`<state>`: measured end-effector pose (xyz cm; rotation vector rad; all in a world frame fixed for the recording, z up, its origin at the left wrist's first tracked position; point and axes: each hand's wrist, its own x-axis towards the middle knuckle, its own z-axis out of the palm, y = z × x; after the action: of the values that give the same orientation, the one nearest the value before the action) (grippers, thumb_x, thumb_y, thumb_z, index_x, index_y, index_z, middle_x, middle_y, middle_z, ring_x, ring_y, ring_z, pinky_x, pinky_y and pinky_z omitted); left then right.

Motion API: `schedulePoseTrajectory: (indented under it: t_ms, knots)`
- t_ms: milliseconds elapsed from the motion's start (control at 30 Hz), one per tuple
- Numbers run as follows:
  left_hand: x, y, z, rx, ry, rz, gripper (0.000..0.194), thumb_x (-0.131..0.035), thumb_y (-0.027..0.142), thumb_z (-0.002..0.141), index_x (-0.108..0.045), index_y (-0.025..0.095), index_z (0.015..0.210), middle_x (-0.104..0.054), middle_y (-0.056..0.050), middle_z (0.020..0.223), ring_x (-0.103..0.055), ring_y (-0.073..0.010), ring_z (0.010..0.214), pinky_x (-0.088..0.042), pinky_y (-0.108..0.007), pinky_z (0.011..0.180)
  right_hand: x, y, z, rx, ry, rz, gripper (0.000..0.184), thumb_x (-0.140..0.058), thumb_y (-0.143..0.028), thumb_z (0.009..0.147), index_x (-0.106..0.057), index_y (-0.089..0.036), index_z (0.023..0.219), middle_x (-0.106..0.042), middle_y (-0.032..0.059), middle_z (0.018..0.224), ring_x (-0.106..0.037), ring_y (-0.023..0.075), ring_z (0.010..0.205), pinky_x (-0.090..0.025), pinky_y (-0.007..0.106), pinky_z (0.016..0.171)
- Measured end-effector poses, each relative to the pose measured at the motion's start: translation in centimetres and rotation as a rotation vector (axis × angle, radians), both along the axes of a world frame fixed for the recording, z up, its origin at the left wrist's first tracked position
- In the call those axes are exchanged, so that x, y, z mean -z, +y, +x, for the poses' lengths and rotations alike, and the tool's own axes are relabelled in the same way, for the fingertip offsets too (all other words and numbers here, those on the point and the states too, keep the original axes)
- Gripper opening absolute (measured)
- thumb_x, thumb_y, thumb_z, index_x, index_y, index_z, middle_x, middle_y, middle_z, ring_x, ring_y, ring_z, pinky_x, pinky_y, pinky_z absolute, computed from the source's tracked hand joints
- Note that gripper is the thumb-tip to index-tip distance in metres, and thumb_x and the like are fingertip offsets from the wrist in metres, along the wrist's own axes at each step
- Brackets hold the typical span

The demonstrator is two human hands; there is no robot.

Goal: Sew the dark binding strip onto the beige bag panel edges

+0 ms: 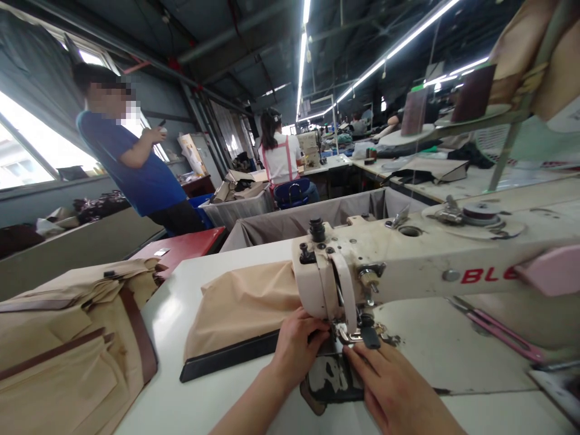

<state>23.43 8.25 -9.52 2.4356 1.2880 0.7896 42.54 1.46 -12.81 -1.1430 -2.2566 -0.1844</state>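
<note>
A long white sewing machine [408,260] stands on a white table [217,284]. To the left lies a pile of tan cloth pieces [67,338] with brown strips on them. A tan cloth piece [240,308] with a black strip [226,356] along one edge sits by the shiny metal presser foot [348,334]. The left hand [296,350] curls beside the foot; I cannot tell if it grips. The right hand [394,386] lies open and flat. How much sewing is left is hard to see.
</note>
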Motion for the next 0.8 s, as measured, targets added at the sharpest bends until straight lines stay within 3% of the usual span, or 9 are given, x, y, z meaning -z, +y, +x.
schedulePoseTrajectory:
  t_ms: [67, 200, 367, 467, 567, 667, 733, 800]
  knots:
    - [0.0, 0.0, 0.0, -0.045, 0.004, 0.012, 0.008, -0.068, 0.016, 0.076, -0.068, 0.019, 0.084, -0.066, -0.003, 0.091, -0.059, -0.0203, 0.091, -0.046, -0.032, 0.083, 0.1, 0.0, 0.2, -0.002, -0.014, 0.011, 0.042, -0.046, -0.008, 0.075, -0.063, -0.009, 0.114, -0.064, 0.0140, 0.108, -0.059, 0.0286, 0.099, -0.054, 0.044, 0.086]
    - [-0.1, -0.3, 0.8, -0.155, 0.038, 0.004, 0.028, -0.066, 0.020, 0.076, -0.059, 0.017, 0.103, -0.060, -0.009, 0.109, -0.050, -0.0280, 0.107, -0.040, -0.045, 0.092, -0.3, 0.0, 0.3, -0.014, -0.028, -0.006, 0.042, -0.046, -0.007, 0.076, -0.061, -0.011, 0.115, -0.064, 0.0135, 0.110, -0.059, 0.0271, 0.099, -0.054, 0.044, 0.085]
    - [-0.9, -2.5, -0.1, -0.235, 0.060, -0.142, 0.019, -0.061, 0.010, 0.076, -0.055, 0.016, 0.093, -0.061, -0.008, 0.093, -0.060, -0.0224, 0.081, -0.048, -0.032, 0.072, -1.3, -0.2, 0.7, -0.029, -0.010, -0.066, 0.040, -0.040, -0.002, 0.079, -0.059, -0.012, 0.113, -0.062, 0.0136, 0.107, -0.059, 0.0258, 0.099, -0.053, 0.046, 0.085]
    - [-2.2, -5.2, -2.3, -0.249, 0.006, -0.223, 0.004, -0.048, 0.017, 0.088, -0.052, 0.018, 0.088, -0.062, -0.003, 0.079, -0.061, -0.0165, 0.073, -0.049, -0.025, 0.066, -2.1, -0.9, 0.5, -0.087, 0.058, -0.099, 0.042, -0.038, -0.002, 0.083, -0.053, -0.018, 0.119, -0.060, 0.0107, 0.110, -0.057, 0.0232, 0.104, -0.051, 0.042, 0.089]
    - [-3.7, -7.8, -3.5, -0.214, -0.248, -0.323, 0.021, -0.032, 0.029, 0.096, -0.051, 0.020, 0.099, -0.063, -0.002, 0.089, -0.061, -0.0134, 0.083, -0.051, -0.023, 0.074, -3.0, -2.5, -1.4, -0.259, 0.313, -0.215, 0.046, -0.050, -0.013, 0.084, -0.044, -0.027, 0.128, -0.056, 0.0073, 0.116, -0.057, 0.0218, 0.105, -0.052, 0.035, 0.087]
    - [-4.6, -9.4, -2.9, -0.126, -0.562, -0.399, 0.025, -0.033, 0.039, 0.096, -0.048, 0.023, 0.110, -0.061, -0.002, 0.093, -0.059, -0.0136, 0.081, -0.052, -0.024, 0.072, -3.6, -4.5, -5.1, -0.390, 0.733, -0.488, 0.066, -0.060, -0.018, 0.077, -0.028, -0.027, 0.135, -0.053, 0.0083, 0.115, -0.063, 0.0193, 0.088, -0.058, 0.028, 0.074]
    - [-4.8, -10.0, -2.2, -0.098, -0.644, -0.429, 0.027, -0.034, 0.042, 0.095, -0.046, 0.023, 0.110, -0.060, -0.002, 0.087, -0.057, -0.0125, 0.070, -0.050, -0.022, 0.060, -3.5, -5.6, -7.5, -0.369, 1.001, -0.596, 0.062, -0.058, -0.016, 0.077, -0.028, -0.026, 0.131, -0.051, 0.0093, 0.112, -0.063, 0.0183, 0.082, -0.059, 0.027, 0.067]
    - [-4.7, -10.4, -1.7, -0.104, -0.650, -0.456, 0.027, -0.034, 0.041, 0.095, -0.045, 0.023, 0.110, -0.060, -0.003, 0.086, -0.057, -0.0130, 0.068, -0.048, -0.021, 0.053, -3.2, -6.4, -9.2, -0.317, 1.143, -0.593, 0.058, -0.054, -0.013, 0.078, -0.030, -0.025, 0.130, -0.049, 0.0111, 0.113, -0.062, 0.0194, 0.084, -0.060, 0.029, 0.066]
